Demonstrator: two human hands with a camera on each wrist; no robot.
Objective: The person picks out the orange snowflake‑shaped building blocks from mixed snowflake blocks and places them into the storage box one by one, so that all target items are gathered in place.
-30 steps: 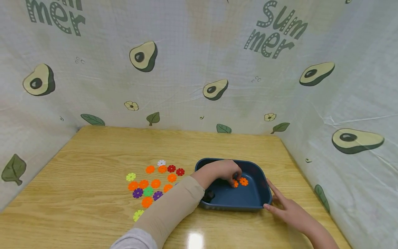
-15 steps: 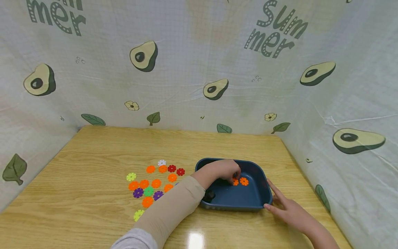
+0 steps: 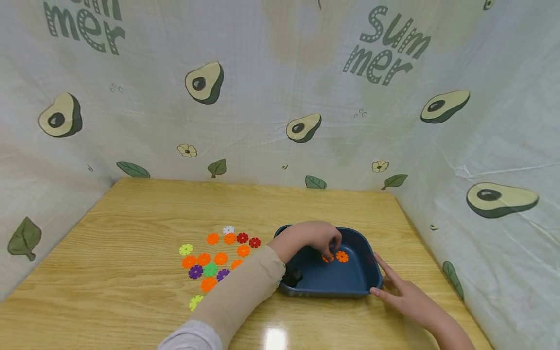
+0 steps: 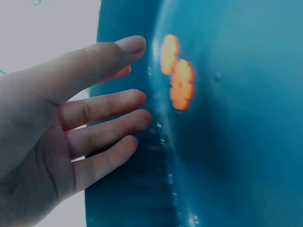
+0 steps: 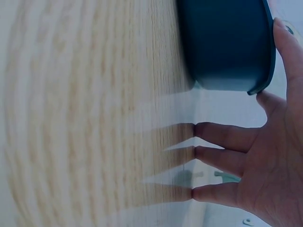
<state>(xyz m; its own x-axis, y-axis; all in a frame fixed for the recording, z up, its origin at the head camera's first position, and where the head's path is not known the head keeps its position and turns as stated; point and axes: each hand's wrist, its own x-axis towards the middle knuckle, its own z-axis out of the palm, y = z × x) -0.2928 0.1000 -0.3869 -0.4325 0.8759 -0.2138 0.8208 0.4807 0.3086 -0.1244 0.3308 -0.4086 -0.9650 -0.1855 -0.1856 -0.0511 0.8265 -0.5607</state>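
With fingers apart, your left hand [image 3: 323, 236] may scatter two orange notched plastic discs [image 3: 342, 256]; your straight-fingered right hand [image 3: 407, 299] merely touches the dark-blue rectangular tray [image 3: 325, 293], which could slide.

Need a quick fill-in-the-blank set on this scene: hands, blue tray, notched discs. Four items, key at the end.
1. Inside the blue tray is the person's ____ hand.
2. The two notched discs showing inside the tray are ____ in colour.
3. In the head view, the other hand touches the tray's ____ side.
4. On the table, the rearmost disc in the head view is ____.

Missing words: left; orange; right; white.
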